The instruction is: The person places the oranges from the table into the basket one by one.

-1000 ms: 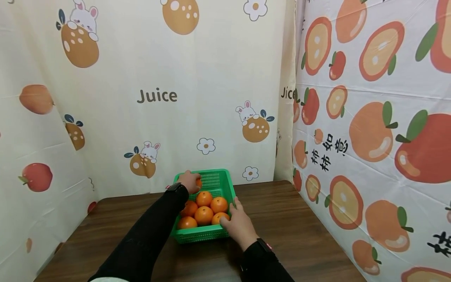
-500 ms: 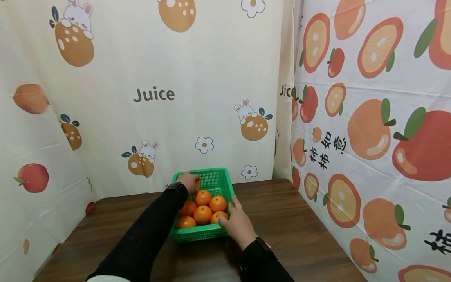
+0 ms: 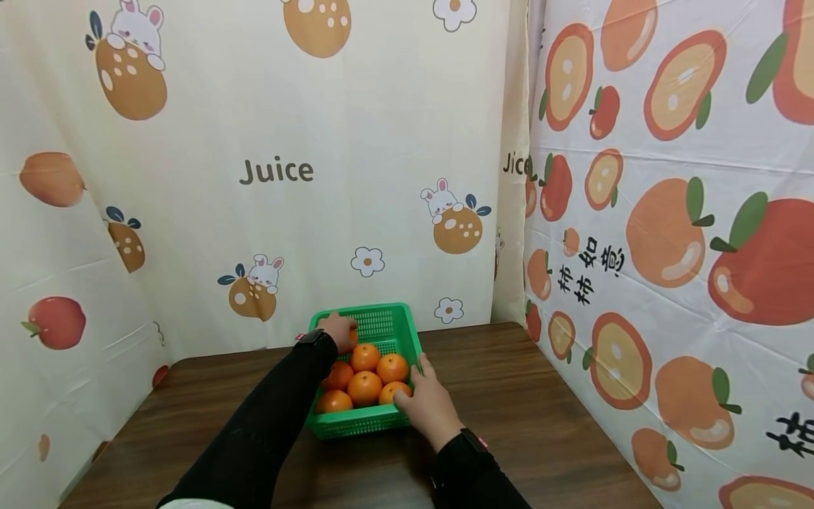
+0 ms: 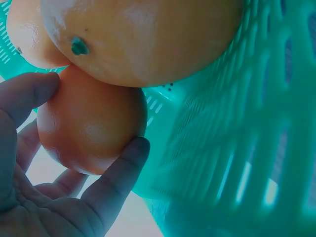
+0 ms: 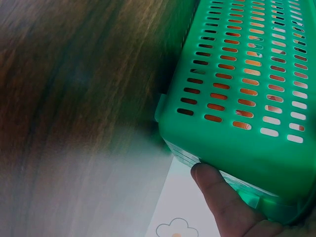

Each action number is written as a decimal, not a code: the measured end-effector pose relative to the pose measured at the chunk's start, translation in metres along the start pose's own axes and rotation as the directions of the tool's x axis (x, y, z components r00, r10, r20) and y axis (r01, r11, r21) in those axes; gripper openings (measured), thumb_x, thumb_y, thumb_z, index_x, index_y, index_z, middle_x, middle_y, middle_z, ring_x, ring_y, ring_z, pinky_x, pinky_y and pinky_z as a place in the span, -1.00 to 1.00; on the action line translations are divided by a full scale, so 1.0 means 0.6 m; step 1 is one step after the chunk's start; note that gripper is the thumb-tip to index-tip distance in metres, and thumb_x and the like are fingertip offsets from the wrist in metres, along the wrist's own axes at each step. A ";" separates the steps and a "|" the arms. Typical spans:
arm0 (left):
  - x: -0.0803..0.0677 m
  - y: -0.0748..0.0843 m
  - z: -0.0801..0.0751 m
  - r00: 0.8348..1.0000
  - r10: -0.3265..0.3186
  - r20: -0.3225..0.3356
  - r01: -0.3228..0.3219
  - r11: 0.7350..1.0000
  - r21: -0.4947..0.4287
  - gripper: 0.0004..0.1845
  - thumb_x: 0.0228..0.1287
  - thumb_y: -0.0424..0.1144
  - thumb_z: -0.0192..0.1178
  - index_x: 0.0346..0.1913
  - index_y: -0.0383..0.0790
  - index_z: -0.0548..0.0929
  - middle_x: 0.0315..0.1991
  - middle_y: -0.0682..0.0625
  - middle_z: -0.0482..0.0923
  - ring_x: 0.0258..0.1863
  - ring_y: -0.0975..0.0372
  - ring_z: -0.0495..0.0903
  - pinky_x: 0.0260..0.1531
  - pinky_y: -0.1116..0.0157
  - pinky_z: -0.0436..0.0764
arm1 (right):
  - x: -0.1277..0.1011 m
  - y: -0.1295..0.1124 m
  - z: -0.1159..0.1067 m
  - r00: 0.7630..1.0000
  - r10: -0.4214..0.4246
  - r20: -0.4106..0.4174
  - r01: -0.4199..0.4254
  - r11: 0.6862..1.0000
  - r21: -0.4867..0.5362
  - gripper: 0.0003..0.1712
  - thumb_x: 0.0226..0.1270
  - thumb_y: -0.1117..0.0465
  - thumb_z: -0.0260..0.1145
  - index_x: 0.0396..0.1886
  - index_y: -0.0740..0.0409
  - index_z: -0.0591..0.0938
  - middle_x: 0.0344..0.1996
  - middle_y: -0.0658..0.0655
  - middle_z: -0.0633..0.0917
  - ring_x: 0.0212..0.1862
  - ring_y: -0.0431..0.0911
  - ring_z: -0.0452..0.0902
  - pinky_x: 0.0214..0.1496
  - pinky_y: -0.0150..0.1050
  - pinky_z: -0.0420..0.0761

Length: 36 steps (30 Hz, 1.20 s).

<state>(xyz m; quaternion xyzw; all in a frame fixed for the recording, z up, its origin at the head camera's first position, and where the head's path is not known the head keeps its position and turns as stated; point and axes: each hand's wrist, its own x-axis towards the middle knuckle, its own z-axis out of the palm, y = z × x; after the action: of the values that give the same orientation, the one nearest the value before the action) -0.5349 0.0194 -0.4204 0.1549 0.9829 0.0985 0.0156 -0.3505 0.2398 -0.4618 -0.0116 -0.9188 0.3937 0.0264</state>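
Leftmost, the left hand (image 3: 339, 329) reaches into the far left corner of the green basket (image 3: 407, 332), its black sleeve (image 3: 267, 424) stretched across the brown surface (image 3: 540, 424). Its fingers (image 4: 116, 180) and thumb curl round a single orange (image 4: 89, 131), holding it low against the basket's slotted wall; in the left wrist view this orange sits just beneath a larger orange (image 4: 143, 37) that presses on it from above.

Next to that hand, five more oranges (image 3: 364, 387) lie packed together in the basket, touching one another, with the basket standing near the back middle of the surface, close to the curtain printed with the word "Juice" (image 3: 276, 171).

Further right, the right hand (image 3: 427, 406) rests on the basket's near right corner. Its fingers (image 3: 407, 403) lie over the rim beside the nearest orange, and in the right wrist view the thumb (image 5: 219, 195) presses against the outer edge of the rim, so the hand grips the basket itself.

Rightmost, a second curtain (image 3: 668, 233) with big orange and red fruit prints hangs along the surface's right side.
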 end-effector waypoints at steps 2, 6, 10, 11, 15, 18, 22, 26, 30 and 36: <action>0.001 -0.001 0.002 1.000 -0.002 0.004 0.002 1.000 -0.002 -0.55 0.42 -0.16 0.34 0.34 -0.06 0.71 0.28 -0.38 0.55 0.14 -0.24 0.59 0.10 -0.13 0.64 | 0.000 0.000 0.000 1.000 0.004 0.002 -0.004 1.000 0.007 -0.10 0.35 -0.05 0.30 0.60 0.27 0.40 0.76 0.08 0.03 0.56 0.30 0.35 0.53 0.30 0.39; 0.004 -0.004 0.006 1.000 -0.004 0.006 0.004 1.000 -0.010 -0.53 0.41 -0.16 0.34 0.35 -0.06 0.71 0.29 -0.39 0.54 0.15 -0.26 0.59 0.12 -0.15 0.64 | 0.000 0.002 0.001 1.000 0.003 0.007 -0.003 1.000 0.012 -0.10 0.34 -0.04 0.30 0.60 0.28 0.39 0.76 0.08 0.03 0.55 0.30 0.37 0.52 0.31 0.40; 0.005 -0.009 0.009 1.000 0.004 0.007 -0.004 1.000 -0.002 -0.53 0.43 -0.15 0.32 0.37 -0.06 0.69 0.29 -0.36 0.56 0.17 -0.25 0.59 0.15 -0.16 0.62 | 0.000 0.002 0.002 1.000 0.004 0.005 -0.004 1.000 0.007 -0.10 0.35 -0.04 0.29 0.60 0.28 0.39 0.76 0.07 0.04 0.52 0.28 0.40 0.51 0.30 0.41; 0.004 -0.009 0.010 1.000 0.002 0.010 -0.002 1.000 -0.002 -0.53 0.44 -0.16 0.32 0.38 -0.05 0.69 0.29 -0.35 0.56 0.17 -0.25 0.59 0.16 -0.17 0.62 | 0.000 0.002 0.002 1.000 0.004 0.005 -0.004 1.000 0.007 -0.10 0.35 -0.05 0.29 0.60 0.27 0.39 0.76 0.07 0.03 0.53 0.27 0.40 0.51 0.29 0.41; 0.003 -0.013 0.009 1.000 -0.004 0.020 0.004 1.000 0.000 -0.52 0.45 -0.19 0.32 0.39 -0.04 0.68 0.31 -0.35 0.57 0.21 -0.27 0.59 0.21 -0.22 0.59 | 0.001 0.001 0.002 1.000 0.006 0.004 -0.006 1.000 0.010 -0.11 0.36 -0.06 0.30 0.60 0.27 0.39 0.77 0.07 0.03 0.55 0.28 0.37 0.53 0.29 0.40; 0.004 -0.015 0.009 1.000 -0.006 0.024 0.006 1.000 -0.005 -0.51 0.43 -0.21 0.33 0.39 -0.05 0.68 0.31 -0.36 0.58 0.21 -0.27 0.59 0.22 -0.22 0.59 | 0.001 0.000 0.001 1.000 0.003 0.005 -0.003 1.000 0.012 -0.11 0.36 -0.05 0.30 0.60 0.27 0.40 0.77 0.07 0.03 0.55 0.30 0.36 0.52 0.30 0.40; 0.006 -0.017 0.013 1.000 -0.008 0.024 0.008 1.000 -0.003 -0.51 0.41 -0.20 0.34 0.38 -0.07 0.69 0.31 -0.34 0.59 0.23 -0.25 0.59 0.22 -0.21 0.60 | 0.000 -0.001 0.000 1.000 0.000 0.006 0.000 1.000 0.014 -0.11 0.35 -0.04 0.29 0.60 0.27 0.40 0.76 0.08 0.03 0.55 0.31 0.36 0.52 0.31 0.40; 0.007 -0.019 0.021 1.000 -0.006 0.025 0.006 1.000 0.009 -0.52 0.42 -0.19 0.33 0.37 -0.09 0.69 0.30 -0.30 0.63 0.27 -0.23 0.59 0.22 -0.18 0.61 | 0.000 -0.001 0.000 1.000 0.003 0.003 -0.004 1.000 0.007 -0.11 0.35 -0.05 0.29 0.60 0.26 0.40 0.76 0.07 0.04 0.55 0.31 0.35 0.52 0.30 0.40; 0.001 -0.017 0.021 1.000 0.009 0.024 -0.010 1.000 0.026 -0.54 0.44 -0.20 0.31 0.35 -0.12 0.70 0.25 -0.28 0.69 0.24 -0.23 0.61 0.19 -0.17 0.63 | -0.001 -0.003 -0.001 1.000 -0.003 0.002 0.003 1.000 0.006 -0.11 0.36 -0.06 0.29 0.60 0.26 0.40 0.76 0.09 0.04 0.55 0.33 0.35 0.52 0.31 0.40; -0.012 -0.013 0.015 1.000 0.018 0.023 -0.018 1.000 0.006 -0.55 0.43 -0.23 0.32 0.35 -0.14 0.71 0.23 -0.27 0.71 0.22 -0.24 0.62 0.18 -0.18 0.62 | -0.005 -0.003 -0.003 1.000 -0.018 0.009 0.018 1.000 0.013 -0.11 0.36 -0.05 0.29 0.59 0.30 0.39 0.76 0.11 0.04 0.51 0.31 0.40 0.50 0.32 0.41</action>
<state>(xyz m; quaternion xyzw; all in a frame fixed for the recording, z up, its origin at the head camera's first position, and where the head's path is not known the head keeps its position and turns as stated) -0.5297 0.0115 -0.4305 0.1649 0.9815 0.0939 0.0253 -0.3477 0.2398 -0.4597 -0.0013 -0.9164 0.3993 0.0259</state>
